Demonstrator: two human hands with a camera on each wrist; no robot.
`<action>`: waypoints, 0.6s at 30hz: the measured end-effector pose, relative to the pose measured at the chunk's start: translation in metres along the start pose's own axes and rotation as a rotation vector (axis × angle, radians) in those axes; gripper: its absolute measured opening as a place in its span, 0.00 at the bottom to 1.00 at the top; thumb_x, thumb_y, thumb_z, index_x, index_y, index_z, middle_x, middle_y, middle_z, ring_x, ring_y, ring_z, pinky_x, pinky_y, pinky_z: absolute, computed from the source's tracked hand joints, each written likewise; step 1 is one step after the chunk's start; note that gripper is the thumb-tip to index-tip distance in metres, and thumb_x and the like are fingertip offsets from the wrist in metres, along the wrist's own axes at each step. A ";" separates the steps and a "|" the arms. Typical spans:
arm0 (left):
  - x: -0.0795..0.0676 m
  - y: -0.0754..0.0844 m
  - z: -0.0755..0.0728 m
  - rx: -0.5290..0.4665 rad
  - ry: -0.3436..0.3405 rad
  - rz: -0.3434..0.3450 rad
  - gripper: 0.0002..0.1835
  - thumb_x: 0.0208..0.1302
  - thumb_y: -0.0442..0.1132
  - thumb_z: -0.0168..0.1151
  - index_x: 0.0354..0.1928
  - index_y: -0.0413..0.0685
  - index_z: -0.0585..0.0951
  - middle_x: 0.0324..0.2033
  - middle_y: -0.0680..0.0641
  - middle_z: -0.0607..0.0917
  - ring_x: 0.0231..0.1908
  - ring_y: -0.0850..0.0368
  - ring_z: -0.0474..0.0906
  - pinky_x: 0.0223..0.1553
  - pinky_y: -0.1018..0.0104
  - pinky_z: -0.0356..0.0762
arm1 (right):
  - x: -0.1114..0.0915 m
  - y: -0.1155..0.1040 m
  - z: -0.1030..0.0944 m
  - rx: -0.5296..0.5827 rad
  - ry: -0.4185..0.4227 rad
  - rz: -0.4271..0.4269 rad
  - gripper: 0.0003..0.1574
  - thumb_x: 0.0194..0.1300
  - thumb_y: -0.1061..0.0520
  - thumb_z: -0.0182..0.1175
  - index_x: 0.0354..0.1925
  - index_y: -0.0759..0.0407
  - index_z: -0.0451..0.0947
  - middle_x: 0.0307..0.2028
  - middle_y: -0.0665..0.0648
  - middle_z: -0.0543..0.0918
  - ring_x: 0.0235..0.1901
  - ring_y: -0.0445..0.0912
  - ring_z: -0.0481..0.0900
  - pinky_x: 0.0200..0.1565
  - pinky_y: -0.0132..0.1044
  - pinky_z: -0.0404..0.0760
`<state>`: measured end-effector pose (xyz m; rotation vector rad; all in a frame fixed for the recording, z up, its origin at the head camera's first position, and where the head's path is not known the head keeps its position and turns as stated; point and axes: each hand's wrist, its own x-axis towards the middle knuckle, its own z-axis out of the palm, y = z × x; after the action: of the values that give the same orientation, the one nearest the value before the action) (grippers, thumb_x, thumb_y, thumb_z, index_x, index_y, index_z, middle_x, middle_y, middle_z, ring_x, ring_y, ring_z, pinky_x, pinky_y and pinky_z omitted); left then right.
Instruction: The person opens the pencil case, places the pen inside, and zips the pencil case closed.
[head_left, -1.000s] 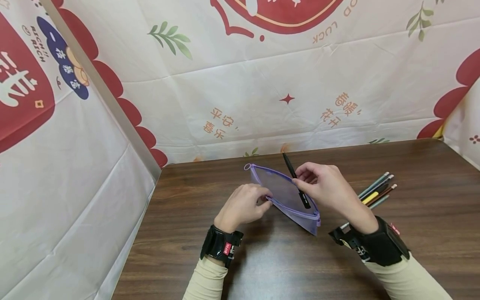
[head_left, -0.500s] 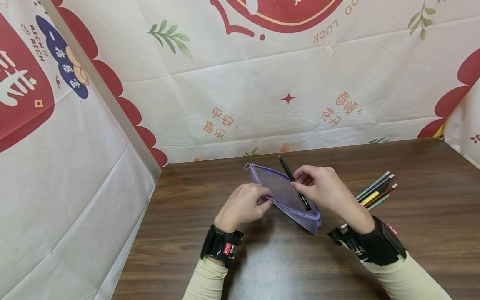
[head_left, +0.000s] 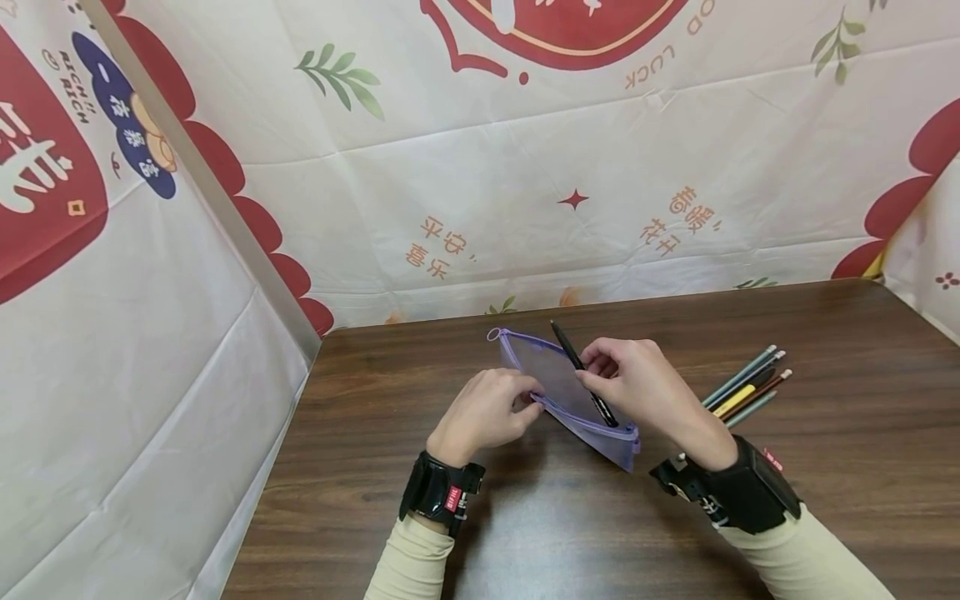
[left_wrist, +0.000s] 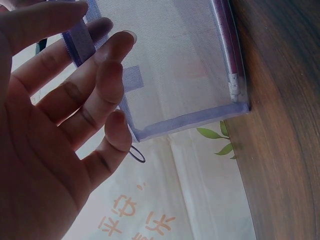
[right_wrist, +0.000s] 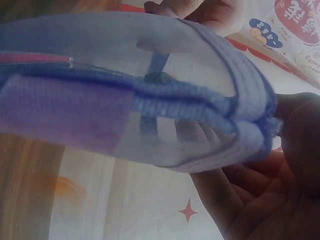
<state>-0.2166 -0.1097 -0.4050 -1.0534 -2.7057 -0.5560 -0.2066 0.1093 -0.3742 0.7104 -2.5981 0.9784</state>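
Note:
A purple mesh zip pouch (head_left: 611, 445) stands tilted on the table with its top open. My left hand (head_left: 483, 412) pinches the near rim between thumb and fingers. Between the thumb and fingers of my right hand (head_left: 637, 382) is a black pen (head_left: 564, 343), slanting with its lower end inside the pouch mouth. Through the mesh in the left wrist view, a dark red pencil (left_wrist: 229, 47) with a metal ferrule lies along the pouch's side. The right wrist view has the pouch (right_wrist: 65, 107) close up, covering part of my right hand (right_wrist: 300, 165).
Several pencils (head_left: 742, 372) and a yellow-and-black pen (head_left: 735, 401) lie bundled on the brown wooden table (head_left: 847, 467), right of the pouch and partly behind my right wrist. A printed white cloth (head_left: 480, 183) hangs along the table's back edge.
My right hand has moved slightly left and toward me, lowering the black pen a little in the pouch. My left hand and the pouch stay nearly in place.

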 end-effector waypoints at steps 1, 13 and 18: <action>0.000 0.000 0.000 0.002 0.001 0.000 0.07 0.58 0.43 0.61 0.36 0.53 0.85 0.24 0.59 0.80 0.26 0.65 0.74 0.28 0.71 0.72 | 0.000 0.000 0.000 0.001 0.000 0.001 0.03 0.54 0.63 0.64 0.30 0.61 0.81 0.22 0.53 0.83 0.23 0.39 0.77 0.24 0.37 0.80; 0.000 0.000 0.000 0.000 -0.002 -0.002 0.07 0.58 0.43 0.61 0.36 0.53 0.85 0.24 0.59 0.80 0.26 0.66 0.72 0.27 0.72 0.71 | 0.000 0.002 0.001 -0.008 0.018 -0.007 0.03 0.54 0.62 0.65 0.30 0.61 0.81 0.21 0.53 0.83 0.22 0.39 0.77 0.23 0.37 0.80; 0.000 0.001 0.000 -0.006 -0.010 -0.007 0.08 0.58 0.43 0.61 0.37 0.52 0.85 0.25 0.59 0.80 0.25 0.67 0.72 0.27 0.72 0.71 | 0.000 0.002 0.001 -0.003 0.015 -0.004 0.02 0.54 0.63 0.65 0.30 0.61 0.81 0.22 0.53 0.83 0.22 0.39 0.77 0.23 0.36 0.80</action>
<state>-0.2158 -0.1094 -0.4047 -1.0516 -2.7189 -0.5623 -0.2079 0.1103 -0.3757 0.7046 -2.5837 0.9745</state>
